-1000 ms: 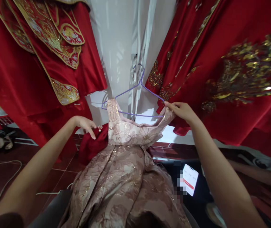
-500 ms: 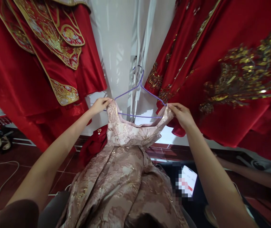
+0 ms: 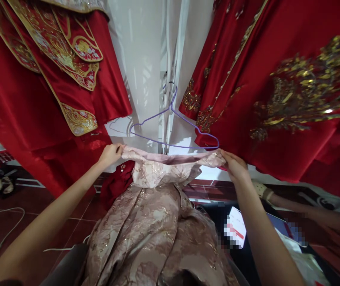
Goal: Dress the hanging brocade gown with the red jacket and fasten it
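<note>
A pink dress (image 3: 154,222) with gold-flecked floral brocade spreads over my lap, its neckline stretched between my hands. My left hand (image 3: 110,155) pinches the left shoulder strap. Closed on the opposite strap is my right hand (image 3: 234,165). Just beyond the neckline hangs a purple wire hanger (image 3: 172,109), its hook at a white upright pole. The hanger is bare, and both straps lie below it, apart from its ends.
Red embroidered garments hang at left (image 3: 77,95) and right (image 3: 289,99). A lit phone (image 3: 236,226) rests on a dark surface by my right forearm. Another person's leg (image 3: 304,212) extends in from the right. A white cable (image 3: 11,228) and black shoes (image 3: 2,184) lie on the floor.
Both straps have come off the hanger's ends. My hands have moved down and farther apart with the straps still pinched, pulling the neckline wider and flatter.
</note>
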`<state>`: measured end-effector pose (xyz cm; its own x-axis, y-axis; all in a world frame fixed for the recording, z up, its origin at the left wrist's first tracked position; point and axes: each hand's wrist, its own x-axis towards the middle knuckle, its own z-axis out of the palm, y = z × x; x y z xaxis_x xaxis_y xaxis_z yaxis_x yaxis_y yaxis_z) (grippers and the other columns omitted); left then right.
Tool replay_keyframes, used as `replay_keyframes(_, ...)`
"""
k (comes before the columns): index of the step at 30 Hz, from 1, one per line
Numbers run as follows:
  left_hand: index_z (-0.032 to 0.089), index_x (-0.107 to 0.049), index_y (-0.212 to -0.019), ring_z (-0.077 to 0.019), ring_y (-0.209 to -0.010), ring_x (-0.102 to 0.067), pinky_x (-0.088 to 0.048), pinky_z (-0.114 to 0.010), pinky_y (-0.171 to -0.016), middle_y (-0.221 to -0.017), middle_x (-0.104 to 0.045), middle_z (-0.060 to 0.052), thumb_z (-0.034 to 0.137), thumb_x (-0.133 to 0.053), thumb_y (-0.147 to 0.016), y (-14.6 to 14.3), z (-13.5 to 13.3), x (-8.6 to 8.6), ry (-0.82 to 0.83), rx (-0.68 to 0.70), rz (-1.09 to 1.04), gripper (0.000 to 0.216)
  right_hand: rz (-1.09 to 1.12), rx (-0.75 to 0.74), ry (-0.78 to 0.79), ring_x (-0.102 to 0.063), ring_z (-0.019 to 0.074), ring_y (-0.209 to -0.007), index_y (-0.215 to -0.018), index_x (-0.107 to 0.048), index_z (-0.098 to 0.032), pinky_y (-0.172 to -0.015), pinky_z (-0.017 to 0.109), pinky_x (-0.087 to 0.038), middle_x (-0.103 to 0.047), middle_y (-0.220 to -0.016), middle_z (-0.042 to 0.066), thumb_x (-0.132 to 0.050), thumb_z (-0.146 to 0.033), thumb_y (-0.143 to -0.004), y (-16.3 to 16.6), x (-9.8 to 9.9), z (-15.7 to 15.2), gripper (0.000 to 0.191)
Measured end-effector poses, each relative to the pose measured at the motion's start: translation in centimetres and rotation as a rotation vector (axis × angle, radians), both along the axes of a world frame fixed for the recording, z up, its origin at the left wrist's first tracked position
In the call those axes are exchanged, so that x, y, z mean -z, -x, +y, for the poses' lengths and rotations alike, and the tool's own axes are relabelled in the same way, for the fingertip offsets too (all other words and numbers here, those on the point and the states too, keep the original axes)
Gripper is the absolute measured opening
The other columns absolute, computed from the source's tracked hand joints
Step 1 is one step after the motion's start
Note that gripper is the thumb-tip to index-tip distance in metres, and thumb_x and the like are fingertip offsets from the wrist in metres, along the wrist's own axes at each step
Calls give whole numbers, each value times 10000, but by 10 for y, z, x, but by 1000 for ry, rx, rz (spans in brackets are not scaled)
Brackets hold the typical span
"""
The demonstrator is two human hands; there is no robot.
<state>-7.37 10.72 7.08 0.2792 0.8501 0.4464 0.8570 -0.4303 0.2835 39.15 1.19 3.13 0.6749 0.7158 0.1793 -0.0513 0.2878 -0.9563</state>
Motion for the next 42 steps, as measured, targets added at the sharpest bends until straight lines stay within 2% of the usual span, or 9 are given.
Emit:
replay_keyframes(5,195,-648,-950,-174,-753,-613,-429,-257,-703,-851,-688,-41,409,-350,-899,-50,-15,-16,-25,278,-141,371,-9,-92,17,-628,141,-612,-792,-696,-180,-506,226,-512,-689,-737,31,-758,-346,-573,6,11,-15,282)
replay_keyframes(8,179,-640,-921,-179,-964,-588,-429,-298,-866,-1029,-669,-57,359,-368,-909,-96,-15,-25,-85,508,-231,327,-74,-84,38,-631,153,-645,-800,-694,-186,-547,247,-516,-691,-751,27,-736,-382,-600,13,12,-14,283)
replay_keyframes(12,177,-623,-826,-178,-1064,-555,-377,-369,-986,-1138,-635,-67,301,-368,-918,-141,-17,-15,-104,738,-188,298,-140,-46,37,-635,161,-698,-802,-695,-188,-610,265,-518,-695,-780,26,-716,-404,-622,18,13,-12,282)
replay_keyframes(18,165,-608,-901,-185,-1003,-559,-371,-406,-981,-1047,-636,-88,262,-332,-929,-135,-26,2,-205,684,-12,294,-114,137,-93,-644,177,-775,-874,-688,-176,-722,307,-523,-696,-850,38,-698,-416,-642,21,5,-11,334)
replay_keyframes(24,159,-610,-978,-207,-1042,-517,-369,-392,-954,-1070,-626,-92,251,-342,-921,-105,-30,-7,-267,626,136,289,-126,204,-174,-648,218,-812,-867,-691,-160,-733,344,-524,-695,-879,67,-698,-425,-639,29,-15,-9,350)
replay_keyframes(29,165,-617,-969,-222,-995,-529,-358,-408,-910,-976,-649,-92,251,-339,-917,-116,-40,-9,-259,561,211,296,-282,179,-163,-653,239,-806,-866,-705,-180,-692,343,-514,-702,-860,78,-681,-422,-675,47,-45,-7,309)
replay_keyframes(35,177,-614,-901,-202,-948,-552,-382,-383,-845,-1003,-639,-80,296,-327,-936,-154,-59,-11,-180,685,29,313,-771,176,-79,-640,224,-786,-896,-699,-186,-716,319,-477,-705,-857,67,-595,-450,-759,73,-89,5,315)
replay_keyframes(39,187,-598,-900,-180,-920,-570,-404,-348,-846,-940,-643,-61,307,-314,-945,-160,-67,-17,-109,732,-175,312,-908,231,-35,-627,216,-788,-889,-666,-198,-722,299,-442,-693,-847,52,-550,-427,-803,80,-96,11,271)
replay_keyframes(42,181,-591,-935,-161,-937,-575,-418,-293,-855,-972,-637,-64,305,-322,-941,-142,-60,-20,-126,697,-358,296,-959,246,-27,-615,206,-786,-901,-633,-201,-722,287,-423,-679,-859,45,-517,-419,-827,81,-95,11,258)
